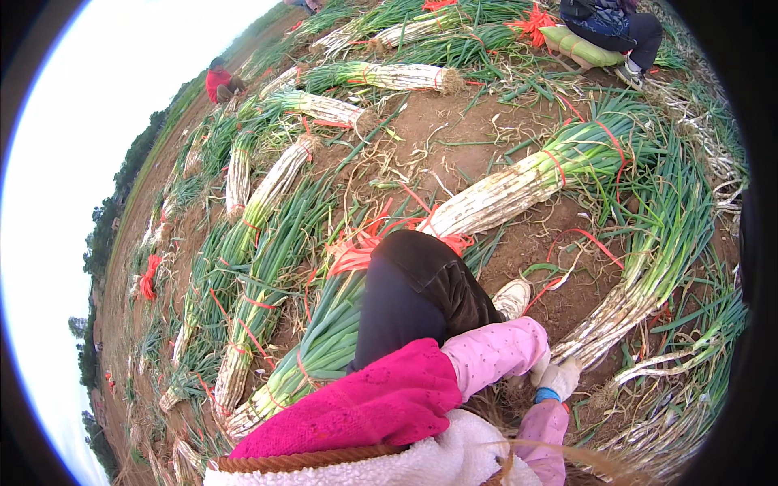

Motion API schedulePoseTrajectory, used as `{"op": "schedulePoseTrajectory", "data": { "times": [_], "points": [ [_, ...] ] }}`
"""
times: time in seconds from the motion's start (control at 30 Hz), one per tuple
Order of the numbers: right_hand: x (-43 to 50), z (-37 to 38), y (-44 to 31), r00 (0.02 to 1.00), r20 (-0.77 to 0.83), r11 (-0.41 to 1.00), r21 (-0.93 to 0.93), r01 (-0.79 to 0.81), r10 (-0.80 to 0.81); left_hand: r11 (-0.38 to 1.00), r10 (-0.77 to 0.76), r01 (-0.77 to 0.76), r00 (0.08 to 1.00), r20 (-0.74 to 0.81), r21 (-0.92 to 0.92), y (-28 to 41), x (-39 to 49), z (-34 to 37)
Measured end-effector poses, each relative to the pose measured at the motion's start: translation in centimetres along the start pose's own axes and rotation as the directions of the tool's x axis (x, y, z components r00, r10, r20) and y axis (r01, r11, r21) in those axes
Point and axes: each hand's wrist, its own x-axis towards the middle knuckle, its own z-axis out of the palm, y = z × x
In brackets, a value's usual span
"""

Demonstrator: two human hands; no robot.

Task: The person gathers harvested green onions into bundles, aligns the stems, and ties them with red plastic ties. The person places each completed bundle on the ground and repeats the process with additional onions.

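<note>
A loose bunch of long green onions (626,304) lies on the soil to my right, leaves pointing up and away, white root ends toward me. My right hand (559,379), in a pale glove with a blue wristband, is curled at these root ends. My left hand (539,366), also gloved, meets it there, mostly hidden by its pink dotted sleeve cover (495,355). What the left fingers hold cannot be made out. A red plastic strip (586,237) lies on the soil beside the bunch, curving toward its leaves.
A tied green onion bundle (495,197) lies beyond my knee (419,261), near a heap of red strips (355,249). More tied bundles (273,176) line the left. Loose onions (662,364) lie at right. One person (614,30) sits at upper right, another (220,82) farther off.
</note>
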Motion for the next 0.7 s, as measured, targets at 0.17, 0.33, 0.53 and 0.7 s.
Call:
{"op": "schedulePoseTrajectory", "data": {
  "times": [0.17, 0.33, 0.53, 0.7],
  "points": [
    [1.5, 1.0, -0.5, 0.899, -0.427, 0.982, 0.107, 0.157, -0.097, 0.999, -0.031, 0.029, 0.996, -0.089, -0.021, 0.4, 0.2, -3.0],
    [2.2, 3.5, 1.0, 0.903, -0.341, 0.965, -0.060, 0.257, -0.262, 0.997, -0.063, 0.044, 0.950, -0.305, -0.066, 1.6, 2.1, -4.4],
    [2.6, 5.6, 1.8, 0.872, -0.422, 0.968, -0.093, 0.232, -0.249, 0.977, 0.018, -0.116, 0.882, -0.471, -0.181, 3.3, 4.9, -6.9],
    [2.5, 5.5, 1.5, 0.879, -0.411, 0.970, -0.103, 0.219, -0.242, 0.967, 0.183, -0.246, 0.850, -0.494, -0.066, 8.4, 9.1, -10.2]
  ]
}}
